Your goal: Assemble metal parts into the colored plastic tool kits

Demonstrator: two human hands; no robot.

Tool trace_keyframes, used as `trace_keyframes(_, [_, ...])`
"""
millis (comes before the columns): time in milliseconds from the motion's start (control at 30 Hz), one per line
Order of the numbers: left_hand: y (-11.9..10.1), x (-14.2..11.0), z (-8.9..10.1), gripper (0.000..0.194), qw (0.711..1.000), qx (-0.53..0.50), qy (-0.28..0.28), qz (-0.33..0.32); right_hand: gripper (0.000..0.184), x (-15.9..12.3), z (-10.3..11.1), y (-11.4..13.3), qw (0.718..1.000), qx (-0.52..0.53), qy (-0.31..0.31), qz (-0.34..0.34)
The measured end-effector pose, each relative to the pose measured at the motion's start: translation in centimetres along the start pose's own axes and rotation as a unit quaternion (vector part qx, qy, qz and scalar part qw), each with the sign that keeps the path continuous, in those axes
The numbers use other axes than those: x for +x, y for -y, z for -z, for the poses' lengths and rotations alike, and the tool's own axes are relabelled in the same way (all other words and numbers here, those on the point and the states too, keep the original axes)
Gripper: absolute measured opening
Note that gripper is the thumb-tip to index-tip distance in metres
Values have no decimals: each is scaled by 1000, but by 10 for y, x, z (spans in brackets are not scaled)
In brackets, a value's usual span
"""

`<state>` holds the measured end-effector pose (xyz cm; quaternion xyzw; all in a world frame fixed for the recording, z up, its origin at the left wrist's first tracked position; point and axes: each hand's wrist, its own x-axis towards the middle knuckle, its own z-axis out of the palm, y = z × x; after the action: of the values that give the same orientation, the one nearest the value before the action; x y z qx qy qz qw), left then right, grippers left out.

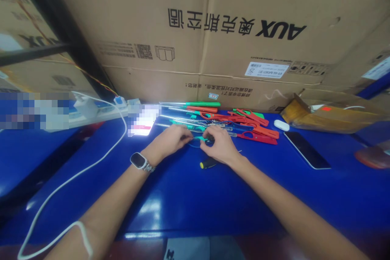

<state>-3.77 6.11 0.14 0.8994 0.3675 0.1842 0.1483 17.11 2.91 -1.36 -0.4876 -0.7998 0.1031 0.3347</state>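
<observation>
Both my hands rest on the blue table [183,195] near its middle. My left hand [170,140], with a smartwatch on the wrist, and my right hand [219,144] are closed together on a small teal and blue part [199,139] between their fingertips. Just behind them lies a heap of red and green plastic tools with metal rods [231,120]. A black screwdriver with a yellow tip [207,163] lies under my right wrist.
A big cardboard box [213,36] walls off the back. A dark phone [306,149] and a white earbud case [281,125] lie to the right. A lit phone [143,121], a power strip [100,109] and a white cable [91,162] are on the left.
</observation>
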Motion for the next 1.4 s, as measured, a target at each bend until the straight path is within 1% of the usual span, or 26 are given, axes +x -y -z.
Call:
trace_keyframes(167, [6,1,-4,14,997,-60,-18,41,6,0,0,-1,1000,14,2,6])
trace_keyframes(333, [3,-2,-7,11,992,-97,-28,70,7,0,-1,-1,1000,21,2,6])
trace_keyframes(400, [2,-2,-7,11,991,-110,-29,71,8,0,-2,-1,1000,24,-2,4])
trace_keyframes(700, [-2,0,-6,10,996,-59,-34,62,10,-1,-2,-2,999,37,-10,0])
trace_keyframes(900, [-4,4,-9,9,995,-45,-38,80,10,-1,-3,-3,999,45,-8,3])
trace_keyframes(967, [-4,5,-10,8,992,-67,-40,96,11,-1,-3,-3,999,51,-10,3])
trace_keyframes(1067, [-4,8,-12,9,978,-159,-30,129,11,-1,-3,-4,998,57,-11,3])
trace_keyframes(1133, [-5,9,-12,10,972,-185,-21,144,11,-1,-4,-4,998,58,-10,3])
trace_keyframes(1200, [-7,7,-12,10,980,-142,-29,134,10,-1,-4,-4,998,59,-9,5])
trace_keyframes(1233, [-7,6,-12,11,987,-107,-35,118,10,-1,-4,-4,998,60,-8,6])
trace_keyframes(1300, [-8,2,-11,15,996,-44,-40,66,9,-1,-4,-5,998,60,-7,9])
trace_keyframes(1400, [-5,-5,-10,23,1000,-4,-26,-1,8,-2,-4,-6,998,60,-6,8])
